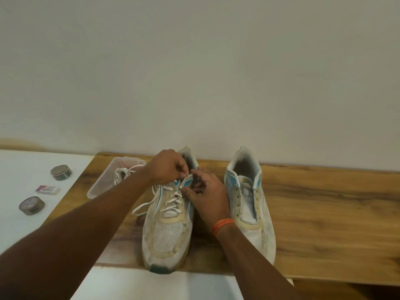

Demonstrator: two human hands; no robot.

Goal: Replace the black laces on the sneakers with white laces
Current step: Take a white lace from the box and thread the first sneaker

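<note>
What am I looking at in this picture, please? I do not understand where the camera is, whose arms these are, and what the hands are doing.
There is no machine here. A person wears one camera on the head, so you look down along their own two arms.

On the wooden board stand two worn white sneakers. The left sneaker is already threaded with a white lace. The left hand and the right hand both work at its top eyelets, pinching the lace there. The right sneaker has no lace; its eyelets are bare.

Behind the left arm sits a clear plastic container with another white lace inside. To the left, on the white surface, lie two round tins and a small pink and white packet. The right wrist wears an orange band.
</note>
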